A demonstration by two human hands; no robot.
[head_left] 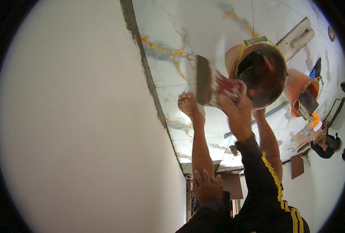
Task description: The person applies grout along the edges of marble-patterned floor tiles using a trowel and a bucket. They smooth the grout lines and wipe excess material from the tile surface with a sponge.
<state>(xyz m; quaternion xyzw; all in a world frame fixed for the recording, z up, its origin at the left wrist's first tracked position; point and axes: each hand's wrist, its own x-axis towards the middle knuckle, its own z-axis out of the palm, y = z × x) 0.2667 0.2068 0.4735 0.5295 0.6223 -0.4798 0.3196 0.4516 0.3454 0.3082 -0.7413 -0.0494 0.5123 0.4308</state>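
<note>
My right hand (236, 110) grips a wide blade tool (205, 79) with a red, white-smeared handle, blurred a little, just left of a dirty bucket (263, 75) with a green-gripped wire handle and a dark inside. My left hand (208, 186) lies with fingers spread on my lower left leg, below my bare left foot (188, 104). My right leg (269, 147) shows behind the bucket and my sleeve.
Marble-patterned tiles (180, 23) meet a white wall (75, 116) along a grey strip. At right are a wooden board (290, 42), an orange bucket (294, 87) holding tools, smaller containers (301, 141) and another person (327, 149) in dark clothing.
</note>
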